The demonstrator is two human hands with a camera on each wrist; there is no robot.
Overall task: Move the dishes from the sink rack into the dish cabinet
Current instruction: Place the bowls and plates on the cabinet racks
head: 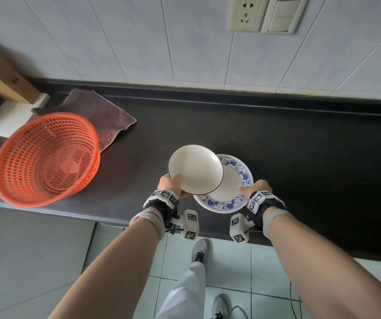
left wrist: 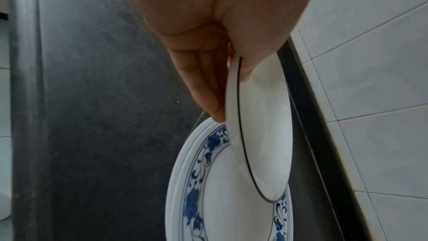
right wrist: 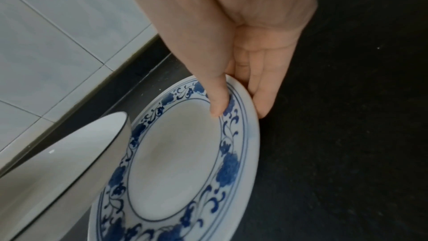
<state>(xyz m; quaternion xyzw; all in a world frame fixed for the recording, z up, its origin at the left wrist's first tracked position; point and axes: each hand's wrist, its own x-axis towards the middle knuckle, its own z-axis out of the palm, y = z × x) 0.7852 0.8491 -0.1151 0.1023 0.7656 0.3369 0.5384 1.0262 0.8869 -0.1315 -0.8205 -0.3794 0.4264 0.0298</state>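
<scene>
A plain white plate with a thin dark rim [head: 195,169] [left wrist: 261,135] [right wrist: 57,162] is held above the counter by my left hand [head: 172,181] [left wrist: 222,72], thumb on top of its near edge, fingers underneath. It overlaps the left part of a white plate with a blue floral band [head: 228,189] [left wrist: 208,190] [right wrist: 176,162]. My right hand [head: 254,188] [right wrist: 238,87] pinches that plate's right rim, thumb on the blue band, fingers below. Whether the floral plate touches the counter cannot be told.
An orange plastic basket [head: 44,157] sits tilted at the left of the black counter [head: 300,157], holding no dishes, beside a dark cloth [head: 106,113]. A wooden board [head: 3,77] leans at far left. The tiled wall [head: 185,42] carries a socket [head: 246,12].
</scene>
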